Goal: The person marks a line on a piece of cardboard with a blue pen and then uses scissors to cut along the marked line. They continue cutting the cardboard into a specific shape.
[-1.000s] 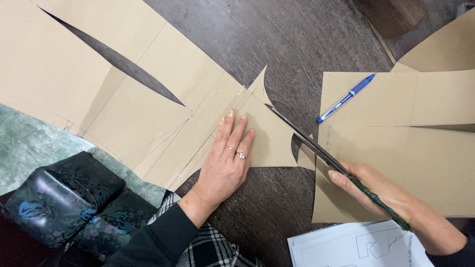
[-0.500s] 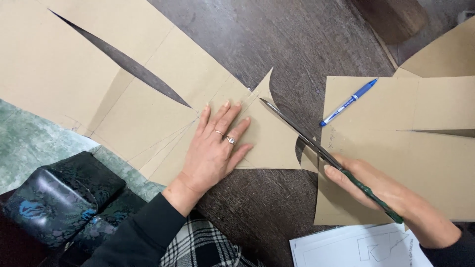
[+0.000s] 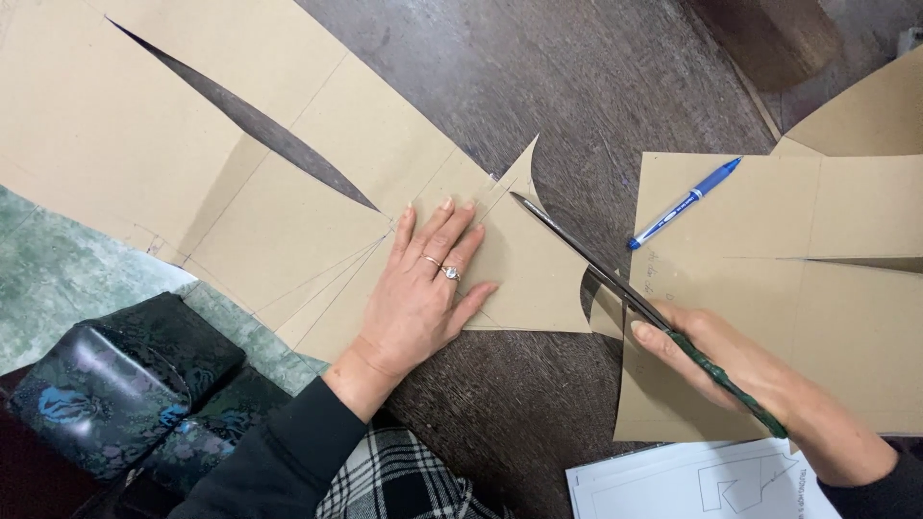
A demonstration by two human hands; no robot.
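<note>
My left hand point(image 3: 420, 288) lies flat, fingers spread, on a large sheet of tan paper point(image 3: 192, 163) with pencil lines and a long curved slit. My right hand point(image 3: 716, 360) grips the dark green handles of long scissors point(image 3: 596, 264). The blades run up and left across the dark wooden table point(image 3: 577, 86), and their tip touches the pointed edge of the tan sheet just right of my left fingers.
A second tan paper piece point(image 3: 827, 288) lies at the right with a blue pen point(image 3: 685, 203) on it. A white printed sheet point(image 3: 692, 481) sits at the bottom right. A dark patterned bag point(image 3: 106, 384) rests at the bottom left on green fabric point(image 3: 48, 279).
My left hand has slid up and left on the tan sheet. The scissors' tip has advanced to the sheet's pointed edge.
</note>
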